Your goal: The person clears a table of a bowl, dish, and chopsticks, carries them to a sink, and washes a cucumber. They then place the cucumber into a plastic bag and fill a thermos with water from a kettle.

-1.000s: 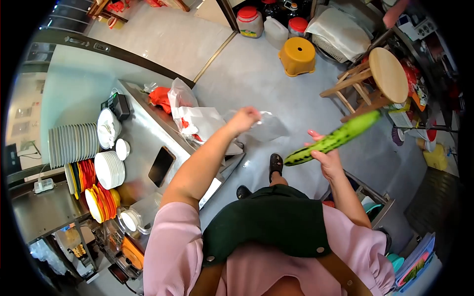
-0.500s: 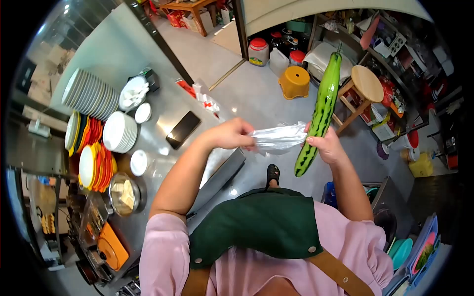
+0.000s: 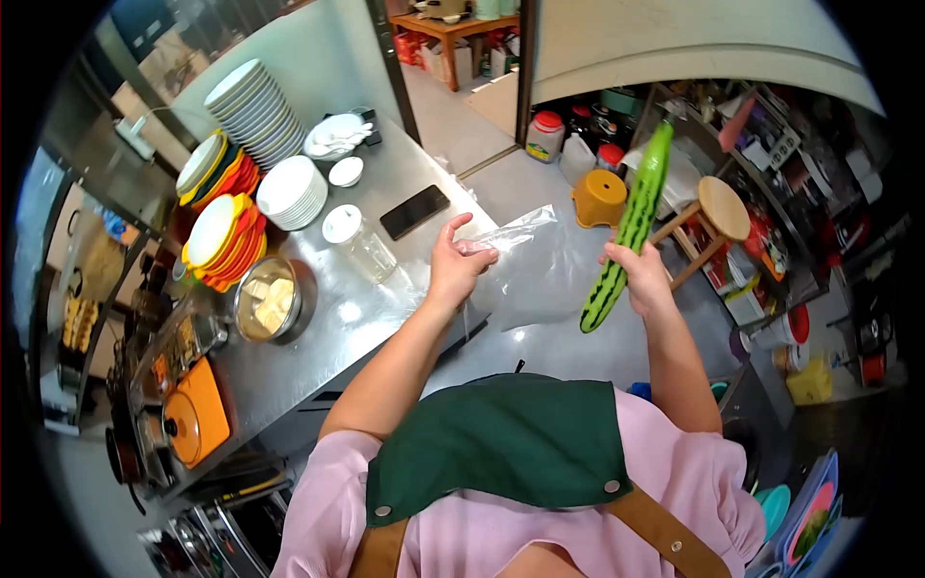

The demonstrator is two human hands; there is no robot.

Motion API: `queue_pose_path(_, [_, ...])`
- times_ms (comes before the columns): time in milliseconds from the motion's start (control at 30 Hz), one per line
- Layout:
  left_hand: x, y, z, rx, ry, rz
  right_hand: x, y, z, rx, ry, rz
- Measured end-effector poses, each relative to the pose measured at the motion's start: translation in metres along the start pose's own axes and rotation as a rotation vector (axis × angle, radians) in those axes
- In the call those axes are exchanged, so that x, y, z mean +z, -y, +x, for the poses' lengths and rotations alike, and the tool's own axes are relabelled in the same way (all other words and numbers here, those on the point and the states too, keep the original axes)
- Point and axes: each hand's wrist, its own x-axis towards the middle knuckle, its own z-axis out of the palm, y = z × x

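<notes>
My right hand [image 3: 640,273] is wrapped round the lower part of a long green luffa gourd [image 3: 643,202] with dark stripes. The gourd is tilted, its stem end pointing up and away from me. In my left hand [image 3: 457,264] is the gathered edge of a clear plastic bag [image 3: 530,275], between thumb and fingers. The bag hangs loose towards the gourd, apart from it, above the floor and the counter's corner. A dark phone [image 3: 414,212] lies flat on the counter just beyond my left hand.
The steel counter [image 3: 332,332] on the left carries stacked white plates [image 3: 292,193], orange and yellow dishes [image 3: 226,241], a clear jar [image 3: 366,246] and a metal bowl [image 3: 274,299] of pale chunks. A yellow stool [image 3: 599,198] and a wooden stool [image 3: 723,207] stand on the floor.
My left hand has drawn the bag away from the gourd, and the bag now hangs spread out instead of stretched between both hands. My view has shifted towards the counter.
</notes>
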Motion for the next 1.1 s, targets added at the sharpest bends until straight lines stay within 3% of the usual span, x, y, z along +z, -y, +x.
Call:
queue_pose_path(67, [0.013, 0.021, 0.006, 0.027, -0.196, 0.081, 0.0, 0.001, -0.01, 0.077, 0.074, 0.165])
queue_pose_path(100, [0.025, 0.034, 0.011, 0.077, -0.216, -0.043, 0.0, 0.0, -0.014, 0.081, 0.096, 0.165])
queue_pose_path(167, [0.055, 0.044, 0.022, 0.024, -0.22, -0.053, 0.015, -0.005, -0.017, 0.127, 0.268, 0.29])
queue_pose_path(233, [0.087, 0.021, 0.011, -0.217, -0.058, -0.398, 0.026, -0.025, -0.013, 0.152, 0.409, 0.348])
queue_pose_path(267, [0.094, 0.019, 0.012, -0.124, -0.034, -0.383, 0.027, -0.03, -0.011, 0.17, 0.462, 0.354])
queue_pose_path(300, [0.092, 0.006, 0.01, -0.121, 0.072, -0.465, 0.027, -0.034, -0.01, 0.105, 0.346, 0.319])
queue_pose_path(333, [0.091, 0.001, 0.005, -0.108, 0.037, -0.464, 0.023, -0.037, -0.007, 0.036, 0.222, 0.285])
queue_pose_path(400, [0.089, 0.0, -0.006, -0.088, 0.425, -0.572, 0.013, -0.038, 0.001, -0.06, 0.133, 0.371])
queue_pose_path(467, [0.093, 0.001, -0.017, 0.065, 0.488, -0.414, 0.013, -0.024, -0.003, -0.025, 0.091, 0.411])
queue_pose_path(533, [0.079, 0.002, -0.022, 0.056, 0.397, -0.456, 0.002, -0.02, -0.002, -0.006, 0.154, 0.477])
queue_pose_path(600, [0.037, 0.028, -0.013, 0.108, 0.083, -0.045, -0.016, -0.011, 0.004, 0.054, 0.194, 0.522])
queue_pose_path(667, [-0.007, 0.047, -0.013, 0.206, -0.388, 0.234, -0.022, 0.004, 0.005, 0.028, 0.261, 0.584])
queue_pose_path(733, [-0.052, 0.073, -0.014, 0.316, -0.679, 0.323, -0.023, 0.015, 0.004, -0.015, 0.278, 0.546])
queue_pose_path(767, [-0.047, 0.054, -0.029, 0.313, -0.679, 0.323, -0.022, 0.016, 0.005, -0.011, 0.281, 0.532])
queue_pose_path(833, [-0.024, 0.018, -0.048, 0.84, -0.502, 1.549, -0.015, 0.015, 0.012, 0.005, 0.302, 0.463])
queue_pose_path(867, [-0.016, 0.017, -0.046, 0.849, -0.481, 1.533, -0.011, 0.013, 0.014, 0.022, 0.315, 0.393])
queue_pose_path(933, [0.014, 0.022, -0.037, 0.649, 0.199, 1.17, 0.002, 0.005, 0.018, 0.041, 0.263, 0.313])
queue_pose_path(967, [0.022, 0.012, -0.041, 0.278, 0.157, 1.093, 0.004, 0.003, 0.021, 0.005, 0.27, 0.268])
queue_pose_path(1000, [0.015, 0.035, -0.029, 0.512, 0.048, 0.971, 0.003, 0.001, 0.023, -0.028, 0.277, 0.22])
queue_pose_path(1100, [0.007, 0.026, -0.027, 0.528, -0.215, 0.993, -0.009, 0.002, 0.026, -0.062, 0.199, 0.056])
